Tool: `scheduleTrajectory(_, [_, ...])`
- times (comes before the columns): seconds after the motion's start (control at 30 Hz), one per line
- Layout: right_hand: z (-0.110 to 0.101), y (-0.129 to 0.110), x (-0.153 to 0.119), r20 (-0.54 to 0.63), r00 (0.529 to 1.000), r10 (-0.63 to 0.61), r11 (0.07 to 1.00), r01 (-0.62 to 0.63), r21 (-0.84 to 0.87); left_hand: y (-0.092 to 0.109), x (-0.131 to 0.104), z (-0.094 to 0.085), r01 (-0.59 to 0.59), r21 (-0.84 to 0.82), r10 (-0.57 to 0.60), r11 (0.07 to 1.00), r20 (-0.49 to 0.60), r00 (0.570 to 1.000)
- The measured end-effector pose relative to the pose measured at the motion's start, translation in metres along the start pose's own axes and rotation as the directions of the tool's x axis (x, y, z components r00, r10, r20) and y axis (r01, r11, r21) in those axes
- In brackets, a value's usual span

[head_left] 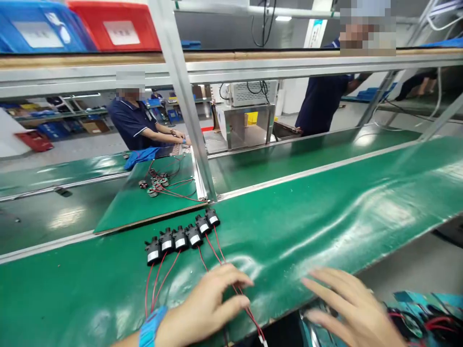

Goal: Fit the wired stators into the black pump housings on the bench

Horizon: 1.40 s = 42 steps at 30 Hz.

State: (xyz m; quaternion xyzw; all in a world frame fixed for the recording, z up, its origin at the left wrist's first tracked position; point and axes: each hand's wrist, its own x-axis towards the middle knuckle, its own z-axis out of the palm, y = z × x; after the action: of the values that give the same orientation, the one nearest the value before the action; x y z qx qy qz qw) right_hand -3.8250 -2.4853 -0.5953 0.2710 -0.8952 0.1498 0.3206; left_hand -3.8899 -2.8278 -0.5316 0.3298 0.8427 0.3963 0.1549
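Observation:
A row of several black parts with white labels [180, 238] lies on the green mat [275, 231], with red wires [158, 284] running from them toward the near edge. My left hand [213, 303], a blue band at its wrist, is over some of these wires, thumb and fingers apart, nothing held between them. White connectors [263, 341] show at the wires' ends. To the right, my right hand [347, 308] is spread above the bench's front edge and holds nothing.
Round parts with red wires [157, 183] lie on a raised green board [123, 212] behind the row. A metal post [188, 96] stands beyond. Coiled red-wired parts [439, 323] are at bottom right. Two people stand across the benches. Blue and red bins [117, 12] sit overhead.

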Motion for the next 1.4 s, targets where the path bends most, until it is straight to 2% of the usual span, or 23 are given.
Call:
scheduleTrajectory(0.07, [0.051, -0.007, 0.071, 0.031, 0.988, -0.154, 0.985, 0.151, 0.08, -0.034, -0.01, -0.026, 0.086, 0.248, -0.023, 0.965, -0.247, 0.969])
scheduleTrajectory(0.13, [0.112, -0.015, 0.14, 0.008, 0.965, -0.262, 0.951, 0.257, 0.173, -0.068, -0.015, -0.047, 0.233, 0.442, -0.019, 0.866, -0.437, 0.899])
scheduleTrajectory(0.17, [0.141, -0.019, 0.17, 0.026, 0.959, -0.281, 0.94, 0.27, 0.207, -0.082, -0.015, -0.056, 0.309, 0.508, -0.016, 0.804, -0.502, 0.865])
scheduleTrajectory(0.2, [0.168, -0.022, 0.196, 0.049, 0.951, -0.305, 0.928, 0.285, 0.238, -0.093, -0.015, -0.063, 0.373, 0.555, -0.018, 0.744, -0.541, 0.841])
scheduleTrajectory(0.27, [0.211, -0.029, 0.232, 0.102, 0.937, -0.333, 0.911, 0.292, 0.29, -0.109, -0.013, -0.073, 0.44, 0.613, -0.038, 0.657, -0.556, 0.831])
scheduleTrajectory(0.37, [0.246, -0.036, 0.255, 0.18, 0.908, -0.378, 0.889, 0.301, 0.346, -0.121, -0.008, -0.082, 0.449, 0.652, -0.074, 0.611, -0.518, 0.852])
scheduleTrajectory(0.5, [0.256, -0.036, 0.248, 0.242, 0.921, -0.305, 0.926, 0.228, 0.3, -0.129, 0.003, -0.092, 0.438, 0.666, -0.084, 0.604, -0.494, 0.866])
scheduleTrajectory(0.63, [0.252, -0.03, 0.23, 0.212, 0.958, -0.195, 0.964, 0.148, 0.219, -0.133, 0.019, -0.103, 0.352, 0.672, -0.056, 0.652, -0.42, 0.906])
scheduleTrajectory(0.77, [0.245, -0.024, 0.225, 0.174, 0.969, -0.178, 0.955, 0.127, 0.268, -0.134, 0.036, -0.108, 0.278, 0.676, -0.021, 0.683, -0.362, 0.932])
scheduleTrajectory(0.87, [0.244, -0.023, 0.228, 0.203, 0.963, -0.18, 0.957, 0.123, 0.264, -0.135, 0.043, -0.111, 0.25, 0.675, -0.006, 0.694, -0.342, 0.94])
scheduleTrajectory(0.97, [0.246, -0.026, 0.23, 0.241, 0.96, -0.145, 0.98, 0.105, 0.171, -0.135, 0.047, -0.114, 0.232, 0.667, 0.0, 0.708, -0.328, 0.945])
scheduleTrajectory(1.07, [0.246, -0.03, 0.229, 0.243, 0.965, -0.096, 0.992, 0.073, 0.101, -0.136, 0.05, -0.115, 0.229, 0.654, -0.004, 0.721, -0.327, 0.945])
scheduleTrajectory(1.17, [0.243, -0.035, 0.228, 0.243, 0.967, -0.08, 0.993, 0.055, 0.108, -0.137, 0.054, -0.115, 0.228, 0.635, -0.014, 0.738, -0.324, 0.946])
scheduleTrajectory(1.4, [0.233, -0.047, 0.227, 0.313, 0.95, 0.008, 0.999, -0.023, 0.045, -0.14, 0.053, -0.116, 0.189, 0.488, -0.032, 0.852, -0.313, 0.949])
